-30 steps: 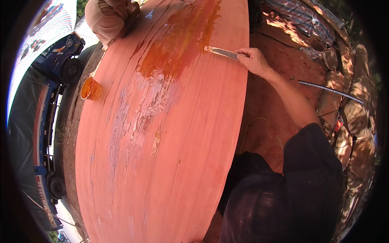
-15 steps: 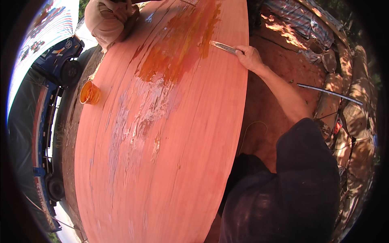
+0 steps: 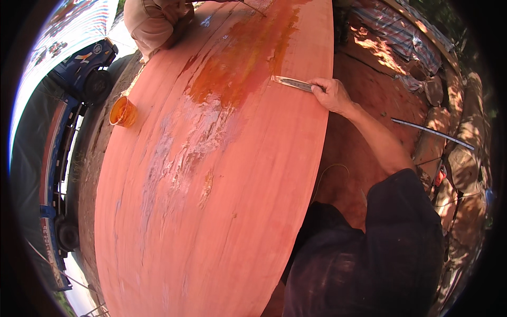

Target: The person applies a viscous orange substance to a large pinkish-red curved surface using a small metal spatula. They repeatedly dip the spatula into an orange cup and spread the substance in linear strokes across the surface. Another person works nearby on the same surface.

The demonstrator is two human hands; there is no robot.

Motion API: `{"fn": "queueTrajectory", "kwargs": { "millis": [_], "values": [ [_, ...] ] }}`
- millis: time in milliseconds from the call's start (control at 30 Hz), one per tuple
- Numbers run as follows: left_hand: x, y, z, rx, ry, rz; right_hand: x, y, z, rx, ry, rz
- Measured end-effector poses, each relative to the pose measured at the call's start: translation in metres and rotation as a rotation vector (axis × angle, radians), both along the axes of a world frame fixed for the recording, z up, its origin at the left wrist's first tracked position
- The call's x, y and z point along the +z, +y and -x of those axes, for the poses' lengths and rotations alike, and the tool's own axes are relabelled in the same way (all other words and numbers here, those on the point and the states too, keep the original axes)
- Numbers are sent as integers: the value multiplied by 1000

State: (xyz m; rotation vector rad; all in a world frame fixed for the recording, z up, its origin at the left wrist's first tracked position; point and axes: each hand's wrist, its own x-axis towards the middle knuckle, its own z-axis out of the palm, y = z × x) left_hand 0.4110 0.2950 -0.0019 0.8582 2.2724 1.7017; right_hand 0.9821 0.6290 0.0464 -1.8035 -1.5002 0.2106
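the red board (image 3: 211, 211) lies flat with a wet orange patch (image 3: 237, 68) near its far end; the right hand (image 3: 330, 95) has slid its scraper (image 3: 290, 83) back toward the right edge, so spreading seems ongoing. fingers closed round the handle; left hand unseen.

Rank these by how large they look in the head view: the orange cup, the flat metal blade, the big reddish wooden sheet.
1. Reddish wooden sheet, by far the largest.
2. Flat metal blade and orange cup look about alike; not ranked.
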Motion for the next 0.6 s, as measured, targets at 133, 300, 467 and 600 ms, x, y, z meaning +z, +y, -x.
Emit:
{"fn": "queueTrajectory", "kwargs": {
  "millis": [133,300,467,600],
  "values": [
    [-1,-2,-1,14,25,8,5,15,-1,2,17,-43],
    [-1,-3,-1,20,66,9,13,61,-15,-115,-8,-13],
    [-2,-5,-2,40,105,16,14,93,-26,-174,-23,24],
    [-2,-4,-4,51,130,27,7,111,-31,-157,-81,49]
  ]
}}
